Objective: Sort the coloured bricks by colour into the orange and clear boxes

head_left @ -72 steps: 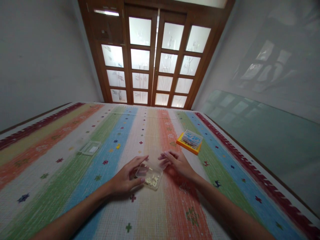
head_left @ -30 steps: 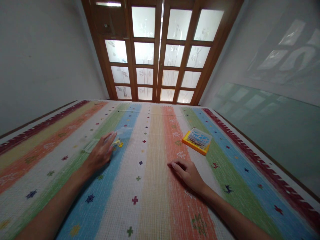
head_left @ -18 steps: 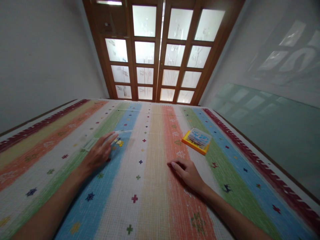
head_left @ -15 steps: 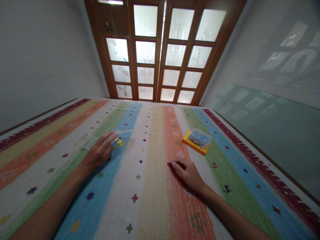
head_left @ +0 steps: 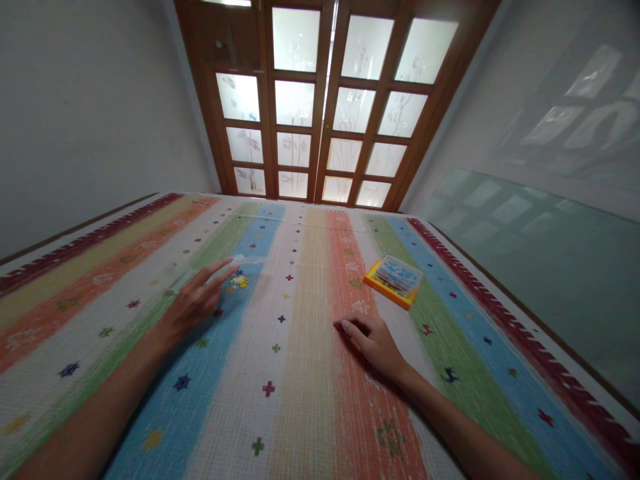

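Note:
My left hand (head_left: 199,300) reaches over a clear plastic bag or case (head_left: 253,261) on the striped cloth. Its fingers are stretched out and slightly apart, with the tips at the near edge of the plastic. Small yellow pieces (head_left: 240,282) show just right of those fingers; their kind is too small to tell. My right hand (head_left: 373,341) rests on the orange stripe with its fingers curled together and the thumb against them. Nothing shows in it. Beyond it stands a yellow box with a clear lid (head_left: 394,281), with blue markings on top.
A striped, patterned cloth (head_left: 310,320) covers the wide surface beneath both hands. Wooden doors with frosted panes (head_left: 315,133) stand at the far end. White walls flank both sides, and a pale green glass panel (head_left: 540,247) leans along the right.
The fingers of my left hand have lifted and spread a little, and the clear plastic by them has shifted slightly. My right hand and the yellow box stay put.

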### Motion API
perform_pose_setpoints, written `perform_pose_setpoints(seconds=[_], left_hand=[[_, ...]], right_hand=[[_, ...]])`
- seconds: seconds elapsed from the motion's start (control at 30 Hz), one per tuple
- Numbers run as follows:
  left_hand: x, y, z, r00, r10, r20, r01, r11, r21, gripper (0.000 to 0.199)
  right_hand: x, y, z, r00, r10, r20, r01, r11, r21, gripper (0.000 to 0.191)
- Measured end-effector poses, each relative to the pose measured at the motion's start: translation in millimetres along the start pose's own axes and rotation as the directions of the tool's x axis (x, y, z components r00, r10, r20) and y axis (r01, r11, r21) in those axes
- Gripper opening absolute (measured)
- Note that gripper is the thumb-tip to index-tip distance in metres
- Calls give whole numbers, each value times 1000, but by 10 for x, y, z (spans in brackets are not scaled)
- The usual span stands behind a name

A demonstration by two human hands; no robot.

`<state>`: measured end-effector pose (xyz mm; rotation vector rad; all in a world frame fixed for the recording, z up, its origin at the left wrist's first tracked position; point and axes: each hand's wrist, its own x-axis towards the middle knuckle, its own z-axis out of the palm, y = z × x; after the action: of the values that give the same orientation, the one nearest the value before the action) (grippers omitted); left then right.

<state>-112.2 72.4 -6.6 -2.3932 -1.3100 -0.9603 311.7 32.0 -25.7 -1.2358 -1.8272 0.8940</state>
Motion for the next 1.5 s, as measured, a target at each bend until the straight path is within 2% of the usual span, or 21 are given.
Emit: perform_pose_setpoints(seconds=[0.3,0.57,0.63,0.73,0.83,0.9,1.0,1.07,1.13,1.33,1.5], left_hand=[[16,0,5,1000,26,-9,-26,1000,-17,50],[6,11,4,995,27,93,-23,999,-48,49],[12,11,2,998,24,62,-22,999,-34,47],[52,-9,-20,998,-31,-58,32,999,12,44],[134,-64,-47,979,-89,-186,100,993,56,50],[205,-109,-42,968,-136,-211,149,988,46,55],[323,-168,25,950,-261,-169,264,964,-6,57],[406,-202,97,915,-386,-116,387,922,-8,60],[489,-241,166,891,-451,-44,452,891,34,59],[649,-413,247,861,-505,61,492,856,157,30],[604,-478,259,834,-521,182,473,844,253,34]], right_hand=[[-1,0,7,1000,4,-7,-4,1000,1,32],[1,-7,13,1000,10,-13,-10,1000,-1,33],[0,-1,17,1000,14,-15,-14,1000,4,33],[3,15,23,1000,10,-22,-10,1000,11,32],[13,29,26,1000,-15,-21,15,1000,1,31],[19,35,25,999,-35,-18,35,999,-12,31],[20,41,27,999,-43,-19,42,999,-28,32],[17,47,32,999,-35,-20,35,999,-31,32],[14,59,39,999,-31,-18,30,999,-31,33],[18,91,54,999,-46,-25,46,998,-31,32],[15,81,51,998,-60,-21,59,998,-37,32]])
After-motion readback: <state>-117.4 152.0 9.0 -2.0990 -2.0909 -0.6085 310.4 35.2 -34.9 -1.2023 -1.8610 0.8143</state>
